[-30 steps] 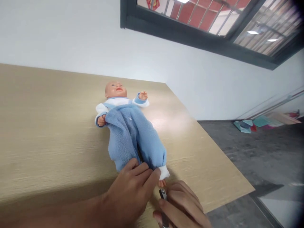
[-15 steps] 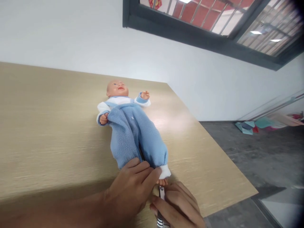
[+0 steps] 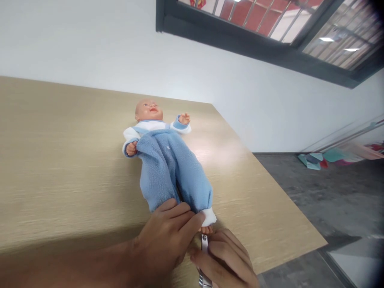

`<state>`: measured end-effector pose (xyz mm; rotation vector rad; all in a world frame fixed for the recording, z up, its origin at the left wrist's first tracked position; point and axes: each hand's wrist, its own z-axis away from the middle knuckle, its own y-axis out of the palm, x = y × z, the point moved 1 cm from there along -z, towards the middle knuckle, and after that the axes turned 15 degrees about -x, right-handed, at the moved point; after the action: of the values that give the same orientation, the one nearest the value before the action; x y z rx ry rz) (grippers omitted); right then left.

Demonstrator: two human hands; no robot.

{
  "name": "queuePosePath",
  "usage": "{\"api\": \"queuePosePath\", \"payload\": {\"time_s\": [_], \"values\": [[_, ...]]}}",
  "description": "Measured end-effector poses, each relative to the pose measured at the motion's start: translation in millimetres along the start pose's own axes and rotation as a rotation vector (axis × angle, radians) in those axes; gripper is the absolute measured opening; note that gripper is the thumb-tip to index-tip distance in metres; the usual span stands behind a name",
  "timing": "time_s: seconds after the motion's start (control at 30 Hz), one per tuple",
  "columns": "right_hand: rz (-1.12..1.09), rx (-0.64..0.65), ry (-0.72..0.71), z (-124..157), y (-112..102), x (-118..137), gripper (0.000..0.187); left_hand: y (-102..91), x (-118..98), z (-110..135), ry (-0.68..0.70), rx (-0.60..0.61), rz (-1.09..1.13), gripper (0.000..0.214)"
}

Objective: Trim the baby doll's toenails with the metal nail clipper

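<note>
A baby doll (image 3: 166,168) in a fluffy blue fleece romper with white sleeves lies on its back on the table. My left hand (image 3: 165,236) grips the lower end of the doll's leg, its thumb near the white cuff (image 3: 208,216). The bare doll foot (image 3: 206,229) pokes out beyond that cuff. My right hand (image 3: 225,260) holds a metal nail clipper (image 3: 204,244) upright, its tip just below the toes. Part of the clipper is hidden by my fingers.
The light wood-grain table (image 3: 75,160) ends in an edge at the right. Beyond it lies a grey floor (image 3: 300,192) with coloured folded sheets (image 3: 318,162). A white wall and a dark-framed barred window (image 3: 255,40) stand behind.
The clipper has swung more upright and sits closer to the doll's toes. My right hand has shifted slightly left. The view has drifted a little, and the doll stays in my left hand's grip.
</note>
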<state>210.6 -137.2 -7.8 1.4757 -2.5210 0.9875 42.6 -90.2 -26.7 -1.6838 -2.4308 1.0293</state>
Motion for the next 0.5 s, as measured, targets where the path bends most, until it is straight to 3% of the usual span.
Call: {"api": "queuePosePath", "payload": {"time_s": [0.17,0.37,0.5], "values": [[0.012,0.017,0.004,4,3,-3,0.020,-1.3,0,-1,-0.009,0.023,-0.005,0.024],[-0.019,0.044,0.012,11,1,-7,0.028,-4.4,-2,1,-0.071,0.137,0.005,0.029],[-0.162,0.015,0.106,11,-4,-9,0.023,-7.9,-2,-3,-0.065,0.127,-0.106,0.031]]}}
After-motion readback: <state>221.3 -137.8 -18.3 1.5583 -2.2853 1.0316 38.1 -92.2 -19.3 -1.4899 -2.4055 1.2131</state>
